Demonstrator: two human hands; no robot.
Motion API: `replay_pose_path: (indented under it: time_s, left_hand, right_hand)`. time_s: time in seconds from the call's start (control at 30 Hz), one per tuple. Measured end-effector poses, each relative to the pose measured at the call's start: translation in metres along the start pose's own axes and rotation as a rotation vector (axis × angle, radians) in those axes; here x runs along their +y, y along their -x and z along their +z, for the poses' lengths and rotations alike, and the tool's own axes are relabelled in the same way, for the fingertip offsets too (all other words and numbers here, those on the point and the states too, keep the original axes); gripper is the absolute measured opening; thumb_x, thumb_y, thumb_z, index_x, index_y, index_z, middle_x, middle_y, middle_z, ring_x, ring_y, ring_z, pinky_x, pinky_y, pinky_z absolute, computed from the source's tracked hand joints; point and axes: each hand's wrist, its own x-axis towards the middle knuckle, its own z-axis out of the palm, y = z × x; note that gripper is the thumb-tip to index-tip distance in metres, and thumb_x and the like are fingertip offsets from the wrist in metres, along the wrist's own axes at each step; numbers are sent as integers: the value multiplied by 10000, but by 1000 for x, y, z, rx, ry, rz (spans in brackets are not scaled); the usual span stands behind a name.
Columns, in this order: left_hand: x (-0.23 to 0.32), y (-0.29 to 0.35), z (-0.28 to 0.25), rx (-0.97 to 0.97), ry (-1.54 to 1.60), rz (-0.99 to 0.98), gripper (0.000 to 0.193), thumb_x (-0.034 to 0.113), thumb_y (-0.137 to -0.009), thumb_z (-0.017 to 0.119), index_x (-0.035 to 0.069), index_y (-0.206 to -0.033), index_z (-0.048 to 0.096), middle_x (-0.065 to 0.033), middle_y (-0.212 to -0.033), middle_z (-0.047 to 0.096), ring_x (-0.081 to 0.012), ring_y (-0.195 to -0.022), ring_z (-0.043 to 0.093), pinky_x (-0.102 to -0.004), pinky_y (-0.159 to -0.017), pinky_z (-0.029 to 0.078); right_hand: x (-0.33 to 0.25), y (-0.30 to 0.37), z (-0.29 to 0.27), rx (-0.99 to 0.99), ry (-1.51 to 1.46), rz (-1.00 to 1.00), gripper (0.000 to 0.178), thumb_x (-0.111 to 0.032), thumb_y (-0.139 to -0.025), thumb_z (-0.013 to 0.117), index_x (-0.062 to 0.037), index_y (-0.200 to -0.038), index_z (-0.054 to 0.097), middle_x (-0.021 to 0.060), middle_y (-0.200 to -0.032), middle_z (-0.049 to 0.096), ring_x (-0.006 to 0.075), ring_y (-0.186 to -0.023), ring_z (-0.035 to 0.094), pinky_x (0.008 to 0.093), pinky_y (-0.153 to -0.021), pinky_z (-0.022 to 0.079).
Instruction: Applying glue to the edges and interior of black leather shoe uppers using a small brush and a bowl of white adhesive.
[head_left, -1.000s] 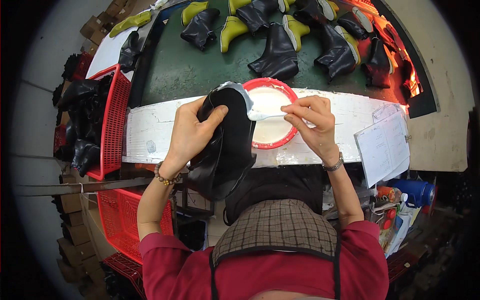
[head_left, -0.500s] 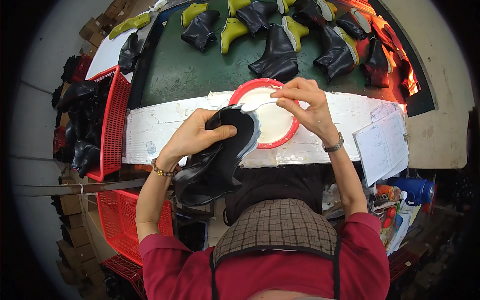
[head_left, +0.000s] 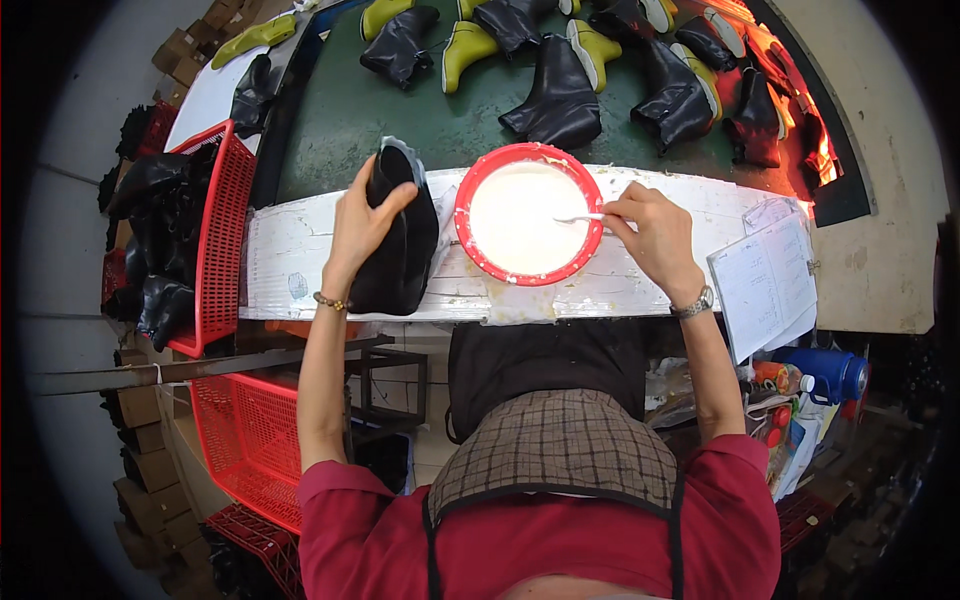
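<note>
My left hand is closed round a black leather boot upper with its thumb on the near side. The upper stands above the left part of the white board, and a whitish wet band runs along its top edge. Between my hands is a red bowl of white liquid. My right hand, at the bowl's right rim, pinches a slim white applicator. Its tip lies over or in the liquid; whether it is a brush or a spatula cannot be made out.
Black uppers and yellow-green boot forms lie on a green belt beyond the board, with an orange glow at far right. A red basket of uppers stands left. Written sheets lie right, above a blue jug.
My left hand has moved left and away from the bowl, turning the upper more upright. My right hand has drawn the applicator off the upper's edge, right and down to the bowl.
</note>
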Motion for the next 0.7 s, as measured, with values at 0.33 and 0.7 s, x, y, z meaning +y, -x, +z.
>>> replay_pose_path:
  time_s: [0.33, 0.7]
  left_hand:
    - [-19, 95, -23, -358, -502, 12, 1296, 257, -641, 926, 133, -1662, 138, -234, -1638, 301, -433, -1487, 318, -508, -1153, 390]
    - [-4, 96, -5, 112, 57, 204, 827, -166, -786, 610, 73, -1552, 413, -196, -1363, 562, -346, -1263, 559, -424, -1122, 422]
  right_hand:
    - [-7, 10, -1, 2, -214, 247, 151, -208, -877, 785, -90, -969, 797, 58, -836, 685, 230, -674, 665, 353, -616, 507]
    - [-9, 14, -1, 95, -446, 302, 148, -138, -888, 788, -28, -987, 784, 85, -818, 684, 165, -667, 628, 291, -608, 480]
